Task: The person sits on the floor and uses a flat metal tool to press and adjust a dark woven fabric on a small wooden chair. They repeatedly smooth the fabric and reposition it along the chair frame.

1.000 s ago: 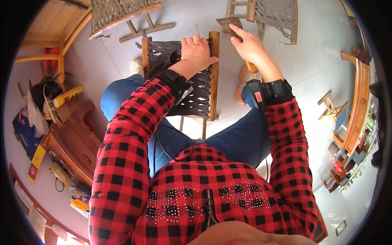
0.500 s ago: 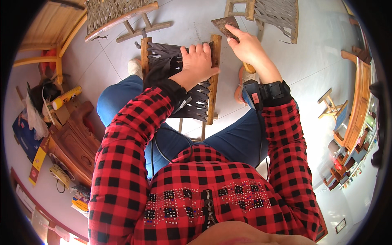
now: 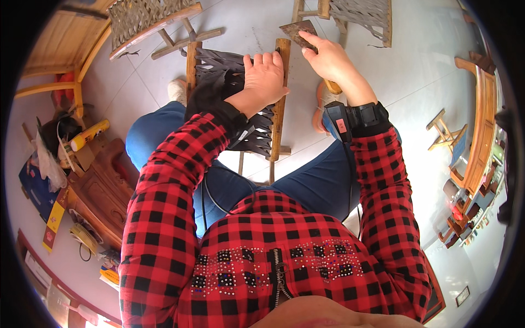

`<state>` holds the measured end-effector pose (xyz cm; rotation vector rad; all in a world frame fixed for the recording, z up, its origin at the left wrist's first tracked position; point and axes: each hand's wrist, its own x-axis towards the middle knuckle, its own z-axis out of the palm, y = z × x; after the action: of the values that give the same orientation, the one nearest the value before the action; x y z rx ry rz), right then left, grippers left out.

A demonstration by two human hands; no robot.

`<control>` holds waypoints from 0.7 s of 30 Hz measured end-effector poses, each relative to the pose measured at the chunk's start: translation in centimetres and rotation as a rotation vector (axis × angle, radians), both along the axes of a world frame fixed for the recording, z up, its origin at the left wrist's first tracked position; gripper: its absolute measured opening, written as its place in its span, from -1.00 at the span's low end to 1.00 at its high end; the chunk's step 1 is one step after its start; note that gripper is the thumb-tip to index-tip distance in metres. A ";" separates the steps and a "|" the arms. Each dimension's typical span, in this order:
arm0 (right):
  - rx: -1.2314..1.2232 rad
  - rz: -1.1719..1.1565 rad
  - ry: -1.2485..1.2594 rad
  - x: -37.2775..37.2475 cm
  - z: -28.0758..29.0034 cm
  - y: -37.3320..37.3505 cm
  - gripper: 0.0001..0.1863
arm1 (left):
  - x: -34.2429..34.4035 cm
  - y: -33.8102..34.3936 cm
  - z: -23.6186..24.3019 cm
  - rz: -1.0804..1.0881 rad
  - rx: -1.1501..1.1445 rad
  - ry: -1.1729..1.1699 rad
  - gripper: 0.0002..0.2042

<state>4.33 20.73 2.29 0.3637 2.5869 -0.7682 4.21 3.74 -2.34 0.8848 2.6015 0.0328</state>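
Note:
Between my knees stands a small wooden folding stool (image 3: 280,109) with a seat woven from dark grey strips (image 3: 219,61). My left hand (image 3: 264,82) lies flat on the seat, fingers stretched forward, its thumb at the right wooden rail. Nothing shows in that hand, though its palm is hidden. To the right of the stool, my right hand (image 3: 331,63) is closed round a rusty scraper (image 3: 298,33) with a wooden handle. Its index finger rests along the flat blade, which points forward and left, apart from the seat. The handle's end shows below the hand.
Two other woven stools stand ahead, one at the left (image 3: 156,24) and one at the right (image 3: 363,16). A carved wooden piece of furniture (image 3: 98,191) is on the left beside assorted items. Further right are a small folding stool (image 3: 445,131) and a long wooden bench (image 3: 484,126).
The whole view has shifted slightly, so the stools sit a little higher and further left in the picture. Both hands keep nearly the same pose, with the scraper still in my right hand.

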 end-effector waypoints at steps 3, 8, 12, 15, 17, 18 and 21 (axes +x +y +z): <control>0.013 0.007 0.010 0.4 -0.2 0.3 -0.51 | -0.1 -0.4 -0.2 -0.016 0.013 0.031 -0.07; 0.025 0.040 0.012 0.8 -0.3 0.7 -0.50 | -0.5 -1.5 -0.6 -0.036 0.074 0.016 -0.05; 0.028 0.035 -0.020 1.1 -0.4 0.6 -0.50 | -1.3 -2.3 -0.7 0.014 0.035 -0.046 0.01; 0.025 0.035 -0.029 1.2 -0.6 0.5 -0.51 | -1.4 -2.7 -0.6 0.013 -0.013 -0.014 0.05; 0.022 0.037 -0.025 1.1 -0.7 0.4 -0.51 | -0.9 -2.7 -0.4 -0.006 -0.056 0.025 0.05; 0.023 0.037 -0.021 1.1 -0.8 0.3 -0.51 | -0.7 -2.6 -0.4 -0.003 -0.055 0.016 0.03; 0.020 0.045 -0.020 0.9 -0.9 0.1 -0.51 | -0.1 -2.1 -0.1 0.014 -0.034 0.015 -0.11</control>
<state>5.22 20.85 1.41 0.3160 2.5765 -0.7197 4.09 1.62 -2.49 0.8580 2.6142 -0.0145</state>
